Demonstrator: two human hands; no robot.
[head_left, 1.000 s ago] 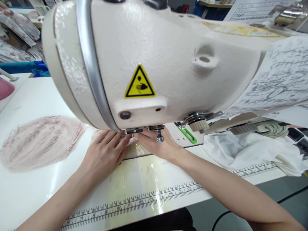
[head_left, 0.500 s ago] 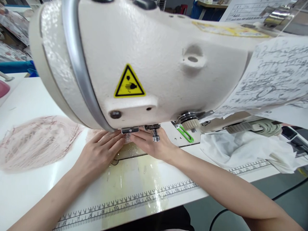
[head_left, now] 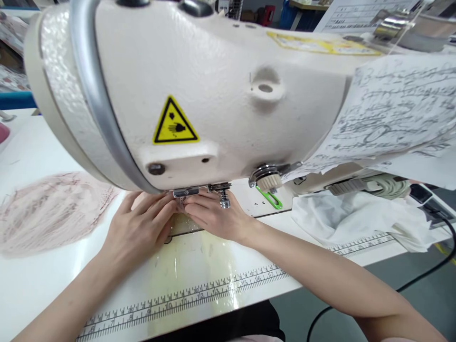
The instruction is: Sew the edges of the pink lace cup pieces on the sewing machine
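Fingers [head_left: 161,212] bent over pale-pink fabric [head_left: 181,204], thin, dark-speckled, grip too hidden to tell

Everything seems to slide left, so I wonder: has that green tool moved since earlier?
No: against the white plate beneath it, the green tool keeps the same spot.

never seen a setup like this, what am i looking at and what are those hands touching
You're looking down from a camera worn on the person's head. The big white body is a sewing machine. Below it, the bare left hand and right hand have their fingers close together at a patterned fabric; whether they pinch or just press it is hidden. On the white table, sheer pinkish fabric lies at left and crumpled white cloth at right. A ruler strip runs along the near edge.
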